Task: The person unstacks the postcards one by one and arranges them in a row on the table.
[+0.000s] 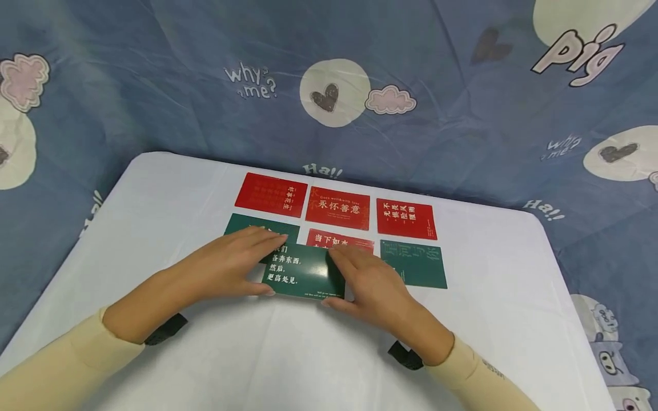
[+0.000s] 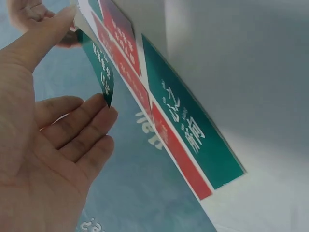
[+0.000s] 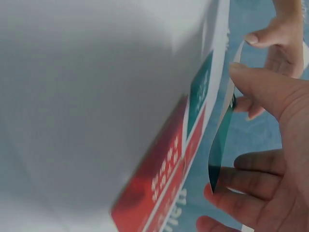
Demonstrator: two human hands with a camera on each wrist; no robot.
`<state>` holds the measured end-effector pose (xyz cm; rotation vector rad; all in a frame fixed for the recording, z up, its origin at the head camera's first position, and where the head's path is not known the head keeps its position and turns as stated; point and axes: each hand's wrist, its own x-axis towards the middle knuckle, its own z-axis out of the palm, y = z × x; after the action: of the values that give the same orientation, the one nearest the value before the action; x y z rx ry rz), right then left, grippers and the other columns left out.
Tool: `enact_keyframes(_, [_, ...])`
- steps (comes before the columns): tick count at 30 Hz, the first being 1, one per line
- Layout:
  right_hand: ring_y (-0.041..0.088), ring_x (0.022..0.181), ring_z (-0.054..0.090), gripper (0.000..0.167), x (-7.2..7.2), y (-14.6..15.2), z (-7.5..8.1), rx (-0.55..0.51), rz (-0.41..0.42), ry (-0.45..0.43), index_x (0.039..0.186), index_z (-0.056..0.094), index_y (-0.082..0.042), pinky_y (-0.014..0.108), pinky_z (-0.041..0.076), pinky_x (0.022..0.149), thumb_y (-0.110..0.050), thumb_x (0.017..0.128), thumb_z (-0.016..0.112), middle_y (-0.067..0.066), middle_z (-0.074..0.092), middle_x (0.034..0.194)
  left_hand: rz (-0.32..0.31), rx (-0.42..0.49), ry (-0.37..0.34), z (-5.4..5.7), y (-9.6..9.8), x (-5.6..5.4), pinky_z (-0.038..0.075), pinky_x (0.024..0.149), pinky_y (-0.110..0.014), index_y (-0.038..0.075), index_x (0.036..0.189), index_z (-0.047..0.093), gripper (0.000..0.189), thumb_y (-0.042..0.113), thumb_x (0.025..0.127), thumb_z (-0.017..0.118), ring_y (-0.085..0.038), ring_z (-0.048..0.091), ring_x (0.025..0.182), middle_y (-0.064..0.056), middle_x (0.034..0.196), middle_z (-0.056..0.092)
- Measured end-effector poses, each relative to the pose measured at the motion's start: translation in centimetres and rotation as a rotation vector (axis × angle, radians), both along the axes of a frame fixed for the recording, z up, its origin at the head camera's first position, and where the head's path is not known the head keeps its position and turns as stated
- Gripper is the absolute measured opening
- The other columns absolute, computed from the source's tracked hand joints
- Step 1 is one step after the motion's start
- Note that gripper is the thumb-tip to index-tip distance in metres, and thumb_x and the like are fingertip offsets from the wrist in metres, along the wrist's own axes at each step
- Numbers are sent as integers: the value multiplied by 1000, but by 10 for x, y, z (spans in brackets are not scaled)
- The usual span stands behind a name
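A green card (image 1: 307,273) with white Chinese lettering is lifted above the table in the head view, its face catching a glare. My left hand (image 1: 231,264) pinches its left edge between thumb and fingertips. At the opposite end, my right hand (image 1: 374,285) holds the card the same way. In the right wrist view the held card (image 3: 219,140) appears nearly edge-on and slightly bowed. Just beyond it lie a green card (image 1: 241,224) and a red card (image 1: 354,242), both partly covered by the hands and the held card.
Three red cards, left (image 1: 267,191), middle (image 1: 336,220) and right (image 1: 408,222), form the far row. Another green card (image 1: 418,265) lies right of my right hand. All rest on a white-covered table (image 1: 288,359), backed by a blue printed cloth (image 1: 205,125).
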<state>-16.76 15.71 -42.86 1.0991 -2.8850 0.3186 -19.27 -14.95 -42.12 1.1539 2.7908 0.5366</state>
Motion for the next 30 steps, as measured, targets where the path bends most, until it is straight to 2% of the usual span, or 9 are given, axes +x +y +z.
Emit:
enact_keyframes(6, [28, 134, 58, 92, 12, -10, -4, 2, 4, -32, 151, 53, -6, 43, 50, 108, -56, 81, 85, 11, 60, 146, -17, 12, 21, -1, -11, 14, 49, 109, -53, -2, 147, 56, 93, 39, 74, 96, -37, 56, 132, -16, 141, 62])
enact_keyframes(12, [28, 137, 56, 92, 19, -19, -5, -10, 20, -9, 151, 53, -4, 42, 47, 112, -56, 83, 84, 12, 59, 148, -15, 22, 36, -2, -21, 23, 50, 108, -51, -1, 148, 56, 93, 39, 74, 96, -35, 56, 131, -14, 142, 61])
enact_keyframes(22, [28, 139, 54, 91, 25, -34, -6, -19, 26, 7, 152, 52, -3, 41, 44, 115, -56, 84, 84, 11, 57, 151, -31, -24, 92, 3, -32, 28, 51, 107, -51, -2, 146, 56, 94, 39, 72, 97, -36, 58, 129, -16, 140, 62])
enact_keyframes(30, [27, 136, 57, 91, 29, -49, -15, -1, 17, 12, 151, 53, -5, 41, 49, 110, -56, 83, 84, 10, 60, 147, -54, -98, 136, 1, -41, 32, 50, 107, -51, -4, 146, 56, 95, 40, 72, 98, -40, 60, 126, -18, 139, 63])
